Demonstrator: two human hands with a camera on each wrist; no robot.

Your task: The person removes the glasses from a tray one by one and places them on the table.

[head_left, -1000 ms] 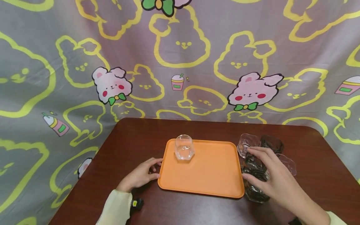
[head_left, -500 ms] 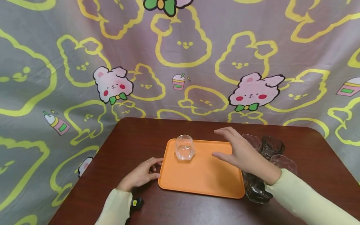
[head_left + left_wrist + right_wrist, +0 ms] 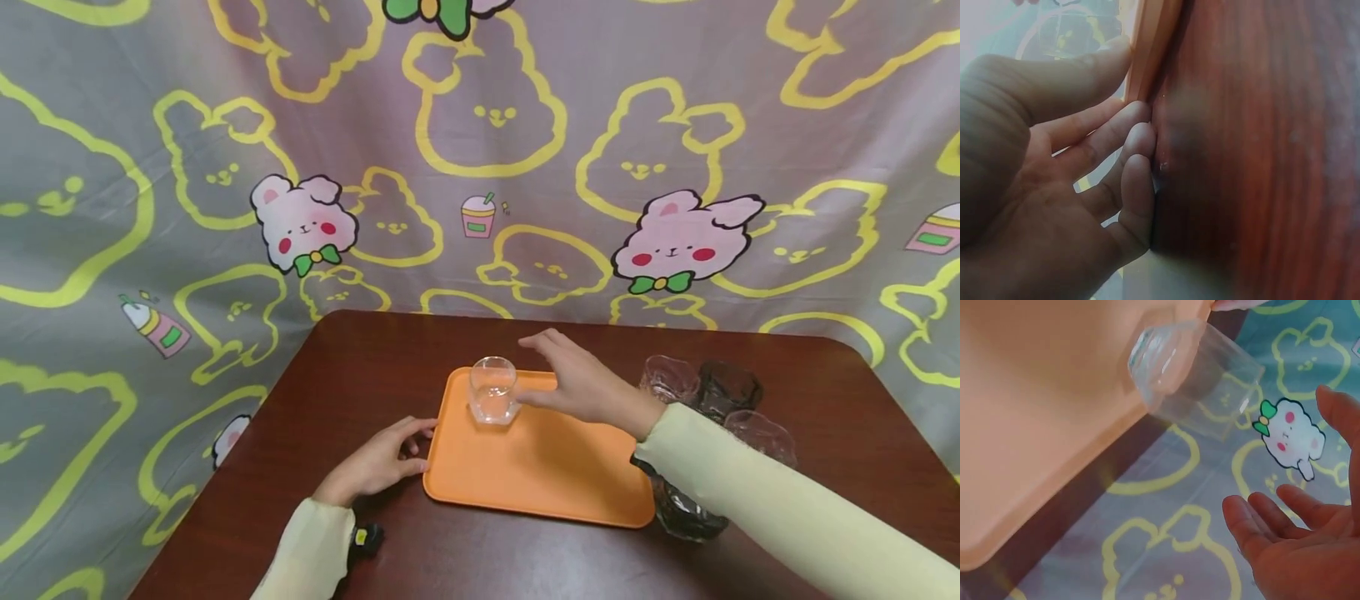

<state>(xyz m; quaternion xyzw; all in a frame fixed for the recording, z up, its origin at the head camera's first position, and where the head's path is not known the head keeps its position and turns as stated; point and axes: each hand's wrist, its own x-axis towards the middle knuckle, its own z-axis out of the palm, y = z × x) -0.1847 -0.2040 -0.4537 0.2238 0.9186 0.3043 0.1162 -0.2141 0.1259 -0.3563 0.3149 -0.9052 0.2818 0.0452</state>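
A clear drinking glass (image 3: 492, 393) stands upright at the back left of an orange tray (image 3: 517, 483). My right hand (image 3: 581, 383) hovers above the tray, just right of that glass, thumb and fingers spread. In the right wrist view there is a gap between the fingers (image 3: 1244, 525) and the glass (image 3: 1200, 375). My left hand (image 3: 382, 462) touches the left side of the tray with thumb and fingertips. The left wrist view shows the thumb (image 3: 1094, 72) against the tray's edge (image 3: 1146, 53), the other fingers loosely bent by the tabletop.
Right of the tray stand more glasses: a clear one (image 3: 667, 379), a dark one (image 3: 731, 387), another clear one (image 3: 761, 437) and dark glass (image 3: 688, 510) near the front, partly behind my right sleeve. A patterned cloth (image 3: 420, 125) hangs behind the brown table (image 3: 390, 358).
My right hand has moved left from over the glasses on the right, across the tray, to beside the clear glass. My left hand and the tray have stayed put.
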